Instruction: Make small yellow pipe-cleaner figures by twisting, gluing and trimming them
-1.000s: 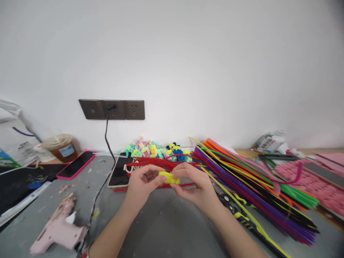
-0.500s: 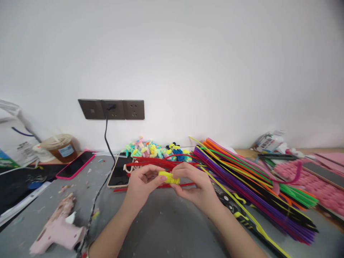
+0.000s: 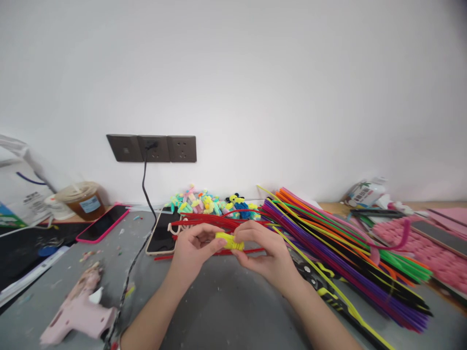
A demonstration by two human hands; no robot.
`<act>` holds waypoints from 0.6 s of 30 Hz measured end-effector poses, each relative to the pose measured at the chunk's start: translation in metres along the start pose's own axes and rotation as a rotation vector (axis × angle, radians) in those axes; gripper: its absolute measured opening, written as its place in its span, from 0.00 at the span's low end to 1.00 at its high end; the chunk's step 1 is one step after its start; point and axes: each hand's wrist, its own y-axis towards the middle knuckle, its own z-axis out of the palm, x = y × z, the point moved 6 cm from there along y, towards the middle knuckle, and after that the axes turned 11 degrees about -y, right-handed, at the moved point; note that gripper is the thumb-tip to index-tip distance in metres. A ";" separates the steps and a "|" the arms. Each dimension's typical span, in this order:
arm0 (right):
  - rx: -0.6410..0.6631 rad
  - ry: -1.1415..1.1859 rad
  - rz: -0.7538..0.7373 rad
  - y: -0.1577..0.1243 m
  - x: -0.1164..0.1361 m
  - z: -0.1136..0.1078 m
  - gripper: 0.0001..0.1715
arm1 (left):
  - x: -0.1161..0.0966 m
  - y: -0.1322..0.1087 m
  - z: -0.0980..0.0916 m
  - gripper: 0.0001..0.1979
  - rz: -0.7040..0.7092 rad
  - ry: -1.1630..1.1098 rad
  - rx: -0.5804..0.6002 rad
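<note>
Yellow piece (image 3: 229,240): small folded bit, held up over the counter (image 3: 226,301) btwn both hands; gripped at each end, prob so it cdn't turn or spring loose.
Left hand (image 3: 195,243): thumb + index finger pinching the left end, other fingers curled, prob just tucked outta the way.
Right hand (image 3: 264,248): fingers pinching the right end n hiding some of it, so cdn't tell exactly what was under them.
Red stems (image 3: 215,220): lay right behind the hands, a few across the dark phone (image 3: 162,236); handy spot imo, easy reach.
Small figures (image 3: 207,203): heaped by the wall (image 3: 233,97), prob parked there cos nobody needed them up front.
Coloured bundle (image 3: 346,266): slanted off to the right, stems mostly lined up, likely less tangling that way.
Yellow-black tool (image 3: 324,291): beside the bundle, near the right forearm, a yellow stem running alongside.
Glue gun (image 3: 80,313): flat on its side over left, well apart from the hands, maybe for safety; black cord (image 3: 143,182) ran from the socket (image 3: 151,148) down beside it.
</note>
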 end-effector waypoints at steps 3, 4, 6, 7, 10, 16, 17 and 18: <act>0.003 0.002 -0.001 0.000 0.000 0.000 0.10 | 0.000 0.000 0.000 0.10 -0.001 -0.008 0.001; 0.003 0.002 0.000 0.000 0.000 0.000 0.10 | 0.000 0.000 0.000 0.10 -0.003 -0.010 0.000; 0.001 0.004 0.001 -0.001 0.000 0.000 0.10 | -0.001 0.000 0.001 0.10 -0.008 -0.012 0.000; -0.002 0.005 0.000 -0.001 0.000 0.000 0.10 | -0.001 0.000 0.001 0.10 -0.009 -0.013 0.001; -0.001 0.010 -0.001 -0.001 0.000 0.000 0.11 | -0.002 -0.001 0.002 0.10 -0.008 -0.010 0.003; 0.002 0.010 0.005 -0.001 0.000 0.000 0.10 | -0.003 -0.001 0.002 0.09 0.003 -0.004 0.003; 0.002 0.010 0.005 -0.001 0.000 0.000 0.11 | -0.003 -0.001 0.002 0.09 0.001 -0.005 0.004; 0.002 0.010 0.005 0.000 0.000 0.000 0.11 | -0.003 -0.001 0.002 0.09 0.001 -0.007 0.004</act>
